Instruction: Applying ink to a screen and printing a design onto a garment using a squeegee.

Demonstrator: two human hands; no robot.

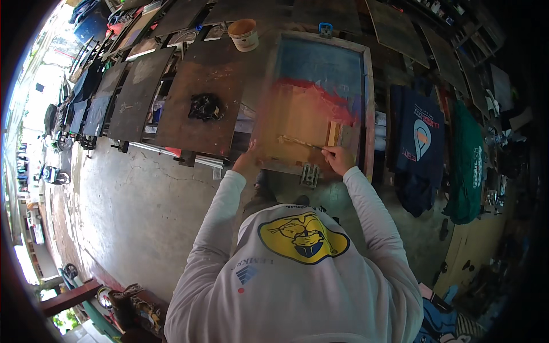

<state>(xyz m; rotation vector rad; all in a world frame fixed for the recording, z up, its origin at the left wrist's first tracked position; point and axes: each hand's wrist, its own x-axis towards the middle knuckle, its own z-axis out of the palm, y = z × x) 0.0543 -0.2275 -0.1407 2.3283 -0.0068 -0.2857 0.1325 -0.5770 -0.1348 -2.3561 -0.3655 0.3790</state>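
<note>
Wooden-framed printing screen (311, 103) gripped at near edge, thin stick (300, 142) held across its mesh.

Dark brown boards (200, 108) are laid in a row at left, a crumpled black rag (205, 107) resting on the nearest one, a small tub (244, 34) behind it. Left hand (247, 160) is closed on the screen's near left corner. Red and orange ink is spread over the mesh, blue at the far end. Right hand (338, 159) is pinched shut on the stick's right end, the stick lying over the lower mesh just beside the near frame rail. Navy shirt (420, 140) and green shirt (469, 166) are draped at right.
</note>
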